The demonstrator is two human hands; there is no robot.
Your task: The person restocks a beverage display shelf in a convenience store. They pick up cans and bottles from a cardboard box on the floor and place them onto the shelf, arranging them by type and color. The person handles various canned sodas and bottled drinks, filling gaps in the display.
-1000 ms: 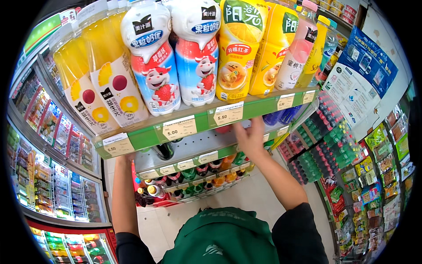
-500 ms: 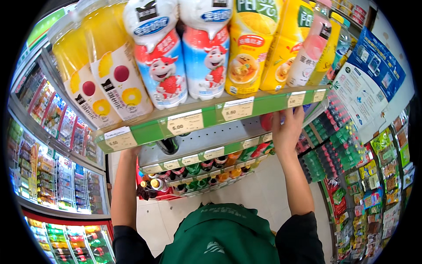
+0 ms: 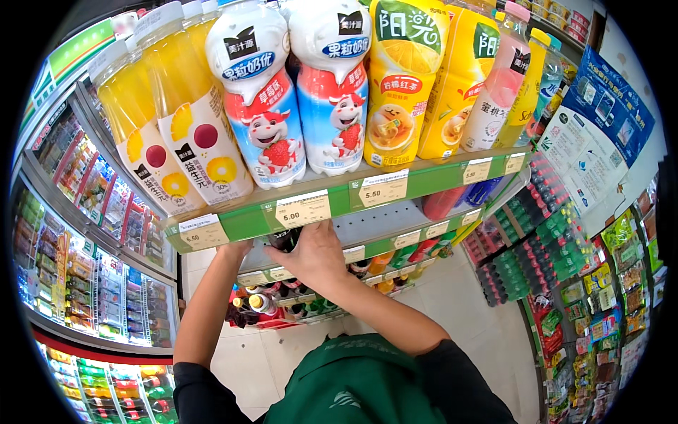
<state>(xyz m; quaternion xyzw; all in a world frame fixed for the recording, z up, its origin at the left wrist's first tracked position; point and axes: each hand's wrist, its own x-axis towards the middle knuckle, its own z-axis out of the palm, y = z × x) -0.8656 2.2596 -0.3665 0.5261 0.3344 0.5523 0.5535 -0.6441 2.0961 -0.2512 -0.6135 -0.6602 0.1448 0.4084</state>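
My right hand (image 3: 314, 260) reaches under the front rail of the top shelf (image 3: 438, 180). Its thumb and fingers lie around a dark bottle (image 3: 284, 240) on the shelf below; the fingertips are partly hidden by the rail and a price tag. To the left of it, my left hand (image 3: 234, 250) is raised under the same rail's left end, with its fingers out of sight. Right of both hands, a red bottle (image 3: 442, 203) stands on the lower shelf (image 3: 378, 220), beside blue ones (image 3: 483, 191).
Juice bottles (image 3: 201, 134), strawberry drink bottles (image 3: 330, 113) and yellow cartons (image 3: 402, 92) line the top shelf. Lower tiers hold more bottles. Glass-door coolers (image 3: 106, 233) stand left; wrapped bottle packs (image 3: 515, 261) and hanging snack bags (image 3: 600, 311) are at right.
My right hand has left the red bottle at the right and moved left to the dark bottle. My left hand has shifted slightly right. The view has moved a little.
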